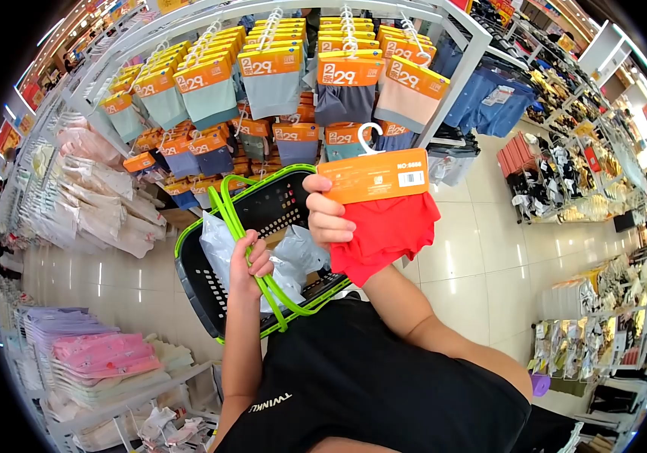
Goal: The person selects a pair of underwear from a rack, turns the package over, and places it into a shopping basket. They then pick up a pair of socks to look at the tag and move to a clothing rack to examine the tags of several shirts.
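Red underwear pack (384, 226), right hand (329, 217) gripping

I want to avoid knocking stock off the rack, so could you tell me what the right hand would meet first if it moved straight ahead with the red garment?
Probably the hanging orange-carded underwear packs on the white rack; the right hand points at them, though depth is unclear.

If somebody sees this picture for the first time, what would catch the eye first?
Probably the red underwear pack with its orange card, held up at the centre by the right hand. Just left of it, the left hand grips the green handles of a black shopping basket. Behind them hangs a rack of orange-tagged packs.
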A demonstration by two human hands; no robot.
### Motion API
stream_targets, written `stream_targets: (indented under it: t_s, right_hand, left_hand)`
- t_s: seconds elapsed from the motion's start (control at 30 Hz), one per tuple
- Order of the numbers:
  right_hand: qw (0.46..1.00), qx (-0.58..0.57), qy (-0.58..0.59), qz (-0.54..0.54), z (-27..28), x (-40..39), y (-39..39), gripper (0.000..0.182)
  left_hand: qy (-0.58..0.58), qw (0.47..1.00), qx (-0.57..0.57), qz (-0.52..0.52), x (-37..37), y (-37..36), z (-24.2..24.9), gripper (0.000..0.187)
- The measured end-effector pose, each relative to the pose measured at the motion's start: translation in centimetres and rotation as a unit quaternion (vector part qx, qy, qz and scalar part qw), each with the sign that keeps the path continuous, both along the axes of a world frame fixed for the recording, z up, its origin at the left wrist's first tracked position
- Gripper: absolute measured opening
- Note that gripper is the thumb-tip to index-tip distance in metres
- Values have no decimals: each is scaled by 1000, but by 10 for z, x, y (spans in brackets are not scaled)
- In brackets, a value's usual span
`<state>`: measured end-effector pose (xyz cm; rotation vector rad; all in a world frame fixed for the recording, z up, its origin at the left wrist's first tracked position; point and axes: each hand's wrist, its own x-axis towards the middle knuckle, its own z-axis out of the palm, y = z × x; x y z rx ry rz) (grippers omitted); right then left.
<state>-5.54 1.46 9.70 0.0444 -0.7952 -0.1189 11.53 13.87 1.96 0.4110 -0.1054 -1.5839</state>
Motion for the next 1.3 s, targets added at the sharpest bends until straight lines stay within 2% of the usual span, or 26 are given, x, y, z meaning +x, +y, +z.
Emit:
stream_targets:
  t_s: [0.23,0.43,0.57,0.63,0.67,0.73,0.8,0.87,0.9,0.97,1.0,1.07,1.1,1.17,1.2,1.27,1.3]
  right_hand:
    - [995,3,-82,50,-17,19,9,37]
    - [992,-7,-108,63,-18,25,7,37]
    - [995,-1,-84,55,-19,21,8,36]
    - [1000,-18,-4,26,-20,13,8,36]
    - [1000,-20,-9,14,-19,3,8,36]
    - [966,-91,205,-127,-12,-23,11,37]
    - [957,-89,219,-169,-28,-39,6,38]
    - [952,-79,223,-195,-73,-50,-11,37]
    - [940,-68,223,-250,-67,-64,-4,39]
    - [828,13,407,-387,-65,-90,-2,42]
    - [828,13,406,-388,-69,-104,-3,42]
    - [653,-59,536,-532,-79,-129,-7,42]
    - [653,-60,536,-532,-77,-140,-7,42]
    - [581,-135,552,-582,-71,-158,-7,43]
    - [582,-136,553,-581,-76,-165,-9,43]
    - [499,-199,612,-581,-95,-180,-19,44]
    - [499,-198,613,-580,-104,-186,-24,44]
  left_hand:
    - [-14,1000,12,7,0,1,3,16]
    - [-20,1000,18,12,0,3,6,16]
    - [-20,1000,21,8,2,4,4,16]
    - [-15,1000,25,9,3,3,3,16]
    - [-20,1000,23,-2,4,3,2,16]
    - [1,1000,17,0,6,3,-1,16]
    - [12,1000,12,-6,7,3,-2,16]
    - [33,999,13,-2,8,1,-4,15]
    - [32,999,13,-6,7,0,-4,15]
    - [27,999,27,-5,7,-3,-3,15]
    - [27,999,26,-11,6,-5,-6,15]
    - [23,999,30,-17,3,-8,-3,15]
    - [19,999,34,-22,1,-10,-3,15]
    - [13,999,34,-31,-2,-15,-5,15]
    - [7,999,34,-40,-3,-18,-5,15]
    - [9,998,33,-48,-7,-21,-6,14]
    - [8,998,30,-57,-9,-22,-6,14]
